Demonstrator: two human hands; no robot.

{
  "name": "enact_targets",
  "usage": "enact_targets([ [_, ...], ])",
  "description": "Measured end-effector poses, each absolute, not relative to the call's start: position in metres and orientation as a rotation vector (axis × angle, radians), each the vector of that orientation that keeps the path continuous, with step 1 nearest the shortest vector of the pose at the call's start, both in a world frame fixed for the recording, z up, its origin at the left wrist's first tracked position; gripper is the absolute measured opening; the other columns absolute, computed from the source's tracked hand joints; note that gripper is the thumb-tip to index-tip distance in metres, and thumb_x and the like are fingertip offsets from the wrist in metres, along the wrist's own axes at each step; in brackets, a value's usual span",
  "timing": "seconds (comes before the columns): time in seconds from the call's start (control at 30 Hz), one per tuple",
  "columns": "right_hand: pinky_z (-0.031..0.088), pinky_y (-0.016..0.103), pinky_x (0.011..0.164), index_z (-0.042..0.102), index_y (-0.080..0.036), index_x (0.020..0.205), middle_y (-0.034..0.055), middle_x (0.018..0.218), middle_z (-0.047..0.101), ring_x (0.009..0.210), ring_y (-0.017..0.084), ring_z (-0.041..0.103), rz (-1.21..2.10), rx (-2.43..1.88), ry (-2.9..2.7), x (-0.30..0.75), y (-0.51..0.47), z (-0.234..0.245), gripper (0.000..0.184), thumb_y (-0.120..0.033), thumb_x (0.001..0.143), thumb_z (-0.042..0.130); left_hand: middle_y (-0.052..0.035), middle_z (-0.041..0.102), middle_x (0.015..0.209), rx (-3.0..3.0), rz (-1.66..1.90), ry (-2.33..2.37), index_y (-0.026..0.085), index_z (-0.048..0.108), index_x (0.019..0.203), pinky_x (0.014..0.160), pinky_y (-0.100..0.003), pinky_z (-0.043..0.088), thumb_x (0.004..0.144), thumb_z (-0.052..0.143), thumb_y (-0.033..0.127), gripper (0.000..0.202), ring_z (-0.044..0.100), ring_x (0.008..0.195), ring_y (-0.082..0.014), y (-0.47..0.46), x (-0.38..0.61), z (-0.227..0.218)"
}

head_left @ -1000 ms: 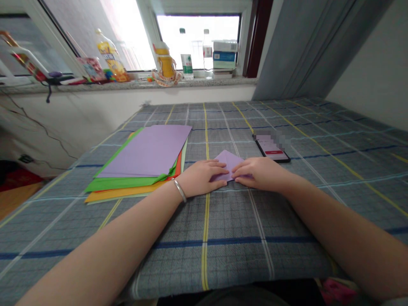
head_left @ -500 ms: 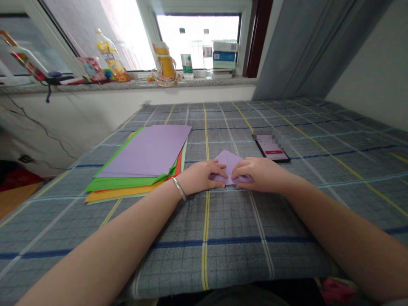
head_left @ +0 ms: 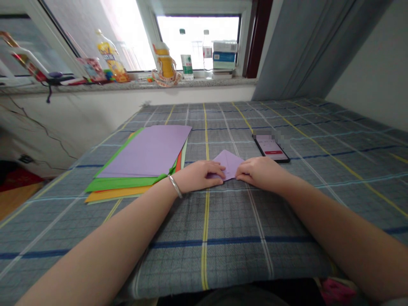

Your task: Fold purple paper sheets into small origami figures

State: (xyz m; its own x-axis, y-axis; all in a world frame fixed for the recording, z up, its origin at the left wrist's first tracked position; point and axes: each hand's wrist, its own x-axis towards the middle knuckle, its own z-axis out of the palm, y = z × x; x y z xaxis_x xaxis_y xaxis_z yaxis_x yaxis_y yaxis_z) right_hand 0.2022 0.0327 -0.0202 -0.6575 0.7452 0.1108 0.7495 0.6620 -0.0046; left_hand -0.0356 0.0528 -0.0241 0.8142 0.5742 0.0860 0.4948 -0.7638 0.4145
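Seemingly creasing the folded purple paper (head_left: pixel 228 162) on the cloth-covered surface (head_left: pixel 236 221), gripping its left side with left hand (head_left: pixel 197 175), pinching its right edge with right hand (head_left: pixel 263 173), and probably needing careful edge alignment before firmer pressing.

A folded piece of lavender paper (head_left: pixel 228 161), matte and plain, lies low and nearly flat on the table (head_left: pixel 178 263), its visible outline rising to a blunt point at the far end and sloping down on both sides like a shallow roof. Its near edge faces the person, and faint crease lines show on the upper face between the left hand (head_left: pixel 204 175) and the right hand (head_left: pixel 263 172), whose fingers touch it at either side and hide its side corners, so its full outline cannot be told.
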Motion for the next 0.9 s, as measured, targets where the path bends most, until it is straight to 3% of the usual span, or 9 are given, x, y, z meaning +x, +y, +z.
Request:
enact_targets([
  [0.37, 0.040, 0.027, 0.062, 0.073, -0.023, 0.083, 0.0021, 0.084, 0.073, 0.077, 0.019, 0.066, 0.001, -1.280, -2.722, 0.201, 0.033, -0.021, 0.014, -0.033, 0.086, 0.064, -0.0041, 0.068, 0.119, 2.408, 0.343, 0.821, 0.019, 0.070, 0.092, 0.109, -0.033, 0.040, 0.088, 0.057, 0.029, 0.017, 0.059, 0.118, -0.0155, 0.060, -0.040, -0.027],
  [0.53, 0.042, 0.028, 0.066, 0.072, -0.023, 0.083, 0.0013, 0.083, 0.073, 0.080, 0.019, 0.066, 0.104, -1.335, -2.642, 0.202, 0.035, -0.022, 0.025, -0.046, 0.085, 0.062, -0.0042, 0.070, 0.113, 2.740, 0.263, 0.882, 0.019, 0.067, 0.098, 0.095, -0.031, 0.049, 0.093, 0.046, 0.024, 0.023, 0.064, 0.109, -0.0176, 0.051, -0.034, -0.025],
  [0.7, 0.043, 0.028, 0.069, 0.071, -0.025, 0.099, 0.0020, 0.097, 0.073, 0.089, 0.021, 0.066, 0.022, -1.246, -2.670, 0.202, 0.032, -0.021, 0.028, -0.047, 0.085, 0.060, -0.0060, 0.072, 0.100, 3.065, 0.176, 1.090, 0.019, 0.059, 0.113, 0.076, -0.031, 0.051, 0.089, 0.048, 0.022, 0.026, 0.069, 0.088, -0.0200, 0.037, -0.023, -0.023],
  [0.8, 0.045, 0.030, 0.071, 0.071, -0.022, 0.097, 0.0050, 0.095, 0.073, 0.088, 0.021, 0.066, -0.164, -1.301, -2.687, 0.197, 0.027, -0.020, 0.026, -0.039, 0.090, 0.053, -0.0054, 0.072, 0.095, 3.220, 0.168, 1.075, 0.018, 0.060, 0.107, 0.071, -0.032, 0.048, 0.090, 0.049, 0.025, 0.021, 0.069, 0.083, -0.0209, 0.035, -0.020, -0.023],
  [0.9, 0.043, 0.037, 0.089, 0.071, -0.019, 0.088, 0.0065, 0.088, 0.074, 0.082, 0.020, 0.066, -0.309, -1.359, -2.687, 0.193, 0.025, -0.020, 0.025, -0.028, 0.091, 0.048, -0.0041, 0.072, 0.080, 3.337, 0.210, 1.112, 0.017, 0.062, 0.088, 0.071, -0.036, 0.043, 0.092, 0.048, 0.027, 0.017, 0.067, 0.073, -0.0210, 0.036, -0.019, -0.025],
])
